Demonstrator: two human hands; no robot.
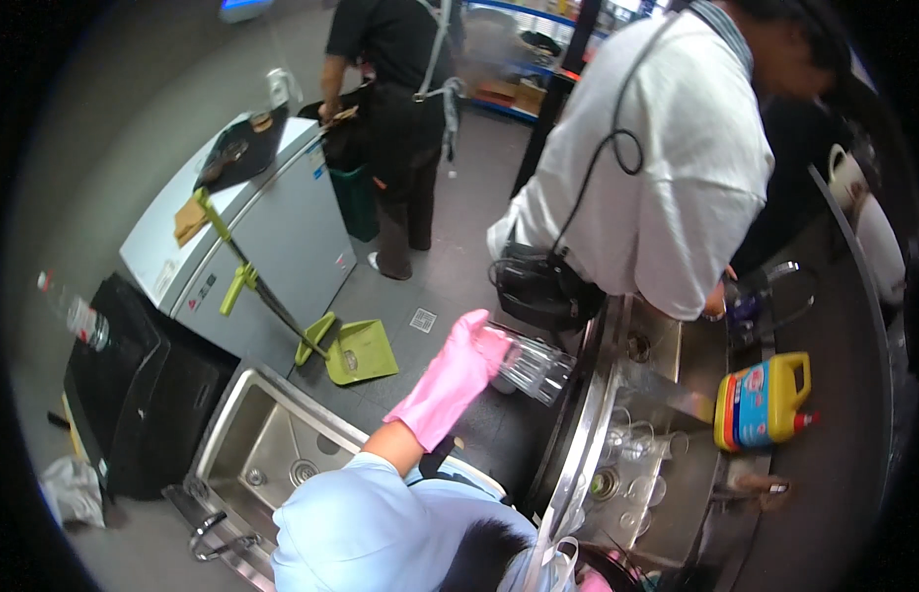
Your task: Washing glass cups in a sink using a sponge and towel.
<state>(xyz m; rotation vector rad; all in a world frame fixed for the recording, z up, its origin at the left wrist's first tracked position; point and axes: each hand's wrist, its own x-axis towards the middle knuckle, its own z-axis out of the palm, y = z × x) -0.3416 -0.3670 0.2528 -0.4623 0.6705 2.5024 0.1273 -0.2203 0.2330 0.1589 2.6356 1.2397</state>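
My left hand (pixel 459 370), in a pink rubber glove, is stretched out over the dark floor gap beside the metal sink. Its fingers are closed around clear ribbed glassware (pixel 541 370); how many pieces cannot be told. At the bottom edge a bit of pink glove (pixel 594 580) shows, probably my right hand, mostly hidden by hair and apron straps. Several clear glasses (pixel 637 444) lie in the steel sink basin (pixel 681 510) near the drain. A yellow detergent jug (pixel 763 403) with a red cap lies by the sink's far edge.
A person in white (pixel 652 148) leans over the adjoining basin. Another person in a dark apron (pixel 400 96) stands farther back. A white chest freezer (pixel 282 237), a green dustpan (pixel 362 354) with a long-handled tool, a second sink (pixel 234 436) and a black bin (pixel 148 385) are at left.
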